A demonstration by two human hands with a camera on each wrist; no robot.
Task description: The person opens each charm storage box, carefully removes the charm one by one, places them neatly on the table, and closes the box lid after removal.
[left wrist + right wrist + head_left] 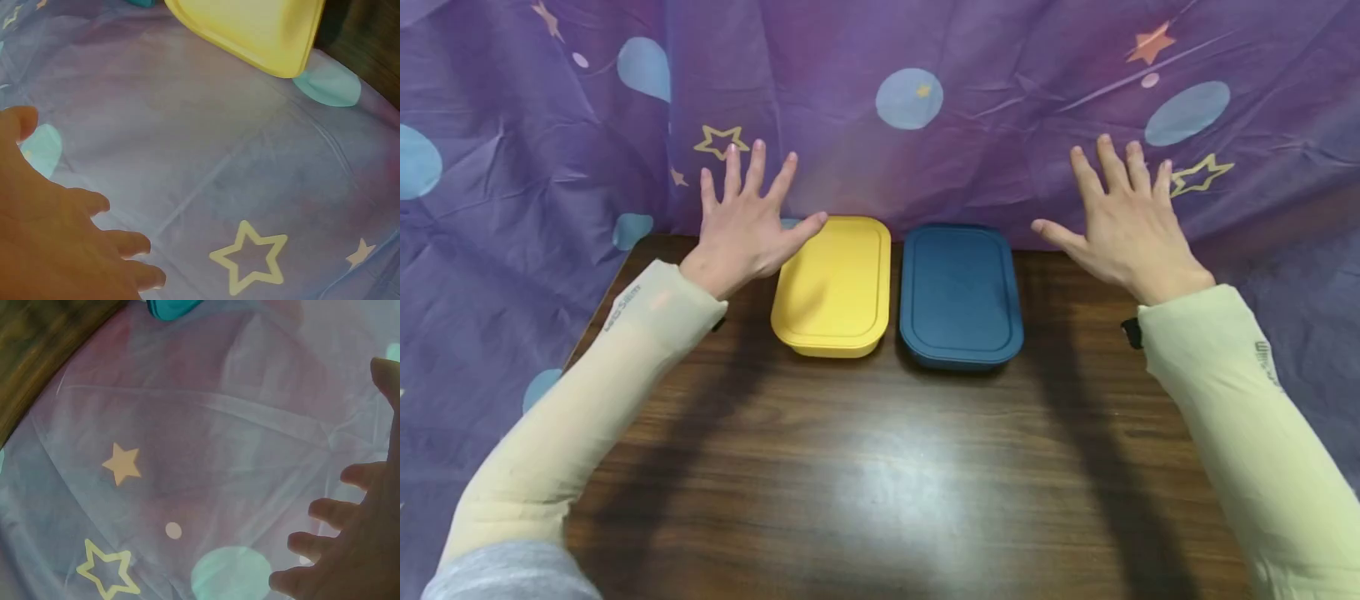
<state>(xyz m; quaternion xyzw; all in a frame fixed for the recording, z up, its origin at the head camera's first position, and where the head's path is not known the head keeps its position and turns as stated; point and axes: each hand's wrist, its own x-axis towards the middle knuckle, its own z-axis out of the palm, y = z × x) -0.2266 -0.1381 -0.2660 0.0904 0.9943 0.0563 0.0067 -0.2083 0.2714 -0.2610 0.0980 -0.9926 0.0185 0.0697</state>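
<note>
In the head view a yellow lidded box (837, 283) and a dark blue lidded box (961, 292) stand side by side at the back of the table, lids on, a narrow gap between them. My left hand (748, 221) is raised with spread fingers left of the yellow box; its thumb overlaps that box's corner in this view. To the right of the blue box, my right hand (1123, 221) is held up, fingers fanned out and holding nothing. The left wrist view catches the yellow box's corner (269, 37) above the spread left hand (62, 231).
Dark wood-grain table (880, 467) stretches toward me, with light glare on it. A purple curtain (1000, 125) printed with stars and dots hangs behind the boxes and along the sides. Both forearms wear pale sleeves (1225, 417).
</note>
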